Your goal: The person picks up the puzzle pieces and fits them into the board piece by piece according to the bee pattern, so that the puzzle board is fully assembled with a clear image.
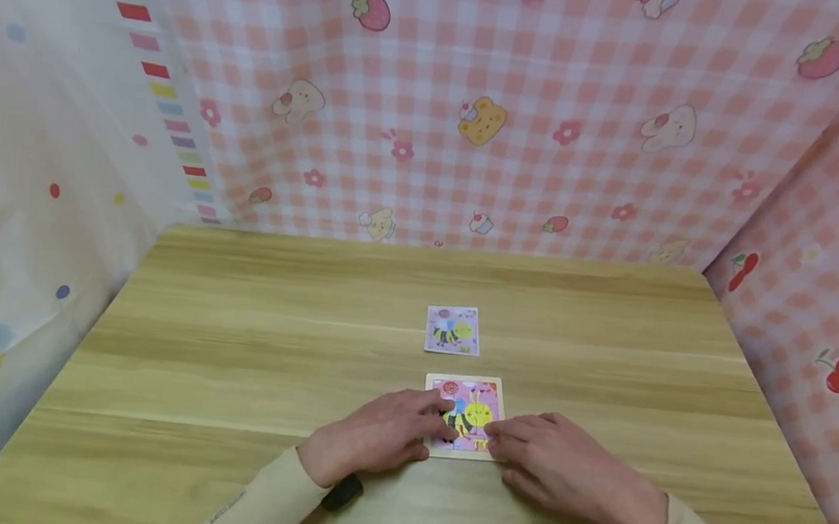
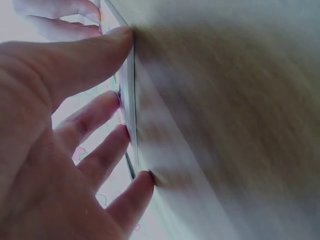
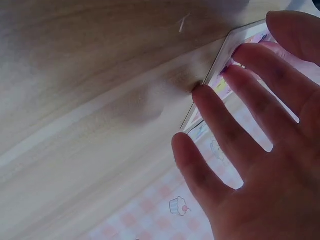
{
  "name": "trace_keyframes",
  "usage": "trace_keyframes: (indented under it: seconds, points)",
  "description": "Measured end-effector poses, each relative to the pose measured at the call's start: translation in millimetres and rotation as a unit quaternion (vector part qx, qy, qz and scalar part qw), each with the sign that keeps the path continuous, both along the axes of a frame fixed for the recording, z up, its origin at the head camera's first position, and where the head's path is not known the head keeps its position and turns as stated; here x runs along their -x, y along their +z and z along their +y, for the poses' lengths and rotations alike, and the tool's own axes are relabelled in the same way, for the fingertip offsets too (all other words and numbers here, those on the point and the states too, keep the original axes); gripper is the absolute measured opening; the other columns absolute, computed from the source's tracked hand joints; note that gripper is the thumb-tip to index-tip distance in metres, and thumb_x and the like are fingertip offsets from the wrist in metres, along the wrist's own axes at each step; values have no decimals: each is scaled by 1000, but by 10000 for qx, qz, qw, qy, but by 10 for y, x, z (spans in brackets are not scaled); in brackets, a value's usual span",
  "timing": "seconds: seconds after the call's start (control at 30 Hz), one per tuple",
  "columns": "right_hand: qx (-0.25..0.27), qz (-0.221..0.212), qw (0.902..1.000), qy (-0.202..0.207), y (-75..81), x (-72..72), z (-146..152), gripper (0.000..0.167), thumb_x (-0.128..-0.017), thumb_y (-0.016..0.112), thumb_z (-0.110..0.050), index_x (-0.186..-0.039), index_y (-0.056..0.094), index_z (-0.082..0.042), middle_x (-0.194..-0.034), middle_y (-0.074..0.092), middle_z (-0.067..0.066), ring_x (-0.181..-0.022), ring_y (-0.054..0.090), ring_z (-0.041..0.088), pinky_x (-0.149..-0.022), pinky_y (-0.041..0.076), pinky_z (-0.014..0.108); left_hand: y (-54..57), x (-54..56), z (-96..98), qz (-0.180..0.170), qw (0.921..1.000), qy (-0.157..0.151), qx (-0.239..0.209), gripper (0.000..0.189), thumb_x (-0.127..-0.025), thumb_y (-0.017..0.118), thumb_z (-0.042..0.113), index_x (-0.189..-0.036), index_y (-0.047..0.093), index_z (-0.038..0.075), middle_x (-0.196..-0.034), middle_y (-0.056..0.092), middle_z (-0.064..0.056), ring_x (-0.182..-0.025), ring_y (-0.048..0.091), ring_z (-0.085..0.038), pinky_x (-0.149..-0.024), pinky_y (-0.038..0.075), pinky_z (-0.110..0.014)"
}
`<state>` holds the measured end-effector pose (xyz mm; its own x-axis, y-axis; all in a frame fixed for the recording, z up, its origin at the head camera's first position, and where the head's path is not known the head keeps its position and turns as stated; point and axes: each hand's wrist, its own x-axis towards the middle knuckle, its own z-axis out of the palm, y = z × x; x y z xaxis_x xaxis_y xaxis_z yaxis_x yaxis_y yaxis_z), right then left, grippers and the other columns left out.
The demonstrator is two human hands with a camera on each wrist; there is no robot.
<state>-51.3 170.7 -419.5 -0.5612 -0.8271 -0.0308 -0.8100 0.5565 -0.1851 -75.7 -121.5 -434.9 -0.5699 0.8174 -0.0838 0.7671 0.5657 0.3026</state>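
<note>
A square jigsaw puzzle (image 1: 478, 417) with a bee picture lies flat in a pale frame near the front of the table. My left hand (image 1: 386, 430) touches its left side; two fingertips rest on the picture, and the thumb lies by the lower left corner. From the right, my right hand (image 1: 558, 470) has its fingertips on the picture's right part and the frame's edge. In the left wrist view, the left thumb (image 2: 107, 52) meets the frame's side. The right wrist view has the right fingers (image 3: 265, 95) spread and fairly straight across the frame's border.
Behind the puzzle lies a small card (image 1: 453, 331) with a matching bee picture. The wooden table (image 1: 234, 321) is bordered by a pink checked curtain (image 1: 435, 88) at the back, another patterned cloth (image 1: 836, 290) at the right and a white one (image 1: 48, 138) at the left.
</note>
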Motion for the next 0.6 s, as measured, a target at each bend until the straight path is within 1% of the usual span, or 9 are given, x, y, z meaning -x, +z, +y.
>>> trace_keyframes:
  seconds: [0.1, 0.17, 0.23, 0.33, 0.47, 0.53, 0.6]
  points:
    - [-141, 26, 9999, -35, 2, 6, -6, 39, -101, 66, -28, -137, 68, -14, -145, 61, 2, -127, 61, 25, -98, 53, 52, 18, 20, 10, 162, 9997, -42, 174, 37, -98, 73, 23, -135, 69, 25, -149, 54, -1, -138, 51, -18, -115, 42, -38]
    - [-186, -33, 9998, -88, 10, 19, -7, 41, -102, 65, -29, -139, 67, -13, -147, 60, 3, -128, 60, 26, -99, 53, 53, 29, 36, 23, 371, 9988, -101, 313, 38, -98, 73, 24, -136, 69, 26, -148, 55, 0, -138, 50, -19, -115, 43, -41]
    - [-136, -191, 9996, -138, 14, 53, -8, 39, -102, 65, -29, -138, 68, -13, -146, 60, 3, -127, 60, 26, -99, 53, 53, 36, 45, 41, 573, 9973, -143, 438, 38, -98, 73, 25, -136, 69, 27, -147, 55, -1, -140, 50, -21, -115, 44, -44]
    - [178, -630, 9976, -214, 1, 124, -11, 32, -103, 65, -26, -131, 73, -13, -141, 64, 5, -125, 62, 25, -99, 54, 51, 34, 31, 60, 778, 9951, -151, 593, 39, -98, 74, 27, -136, 70, 29, -144, 57, -1, -140, 49, -22, -113, 45, -48]
    - [566, -1274, 9893, -427, -17, 221, 6, 24, -103, 65, -23, -120, 77, -12, -133, 67, 4, -121, 64, 24, -101, 54, 48, 20, 4, 85, 857, 9944, -52, 607, 37, -97, 75, 26, -134, 71, 29, -144, 60, -1, -135, 54, -19, -112, 46, -47]
    - [638, -1549, 9840, -606, -11, 248, 20, 24, -103, 65, -23, -121, 76, -11, -134, 66, 4, -123, 63, 25, -104, 53, 49, 18, -7, 90, 812, 9953, 4, 526, 36, -97, 75, 25, -133, 72, 29, -145, 60, -1, -132, 57, -18, -110, 48, -44]
    - [744, -1661, 9800, -808, -7, 256, 39, 25, -103, 64, -22, -123, 75, -11, -134, 66, 4, -124, 63, 26, -105, 52, 50, 16, -17, 80, 694, 9970, 27, 338, 35, -97, 75, 24, -132, 73, 26, -145, 60, -3, -131, 58, -17, -110, 48, -41]
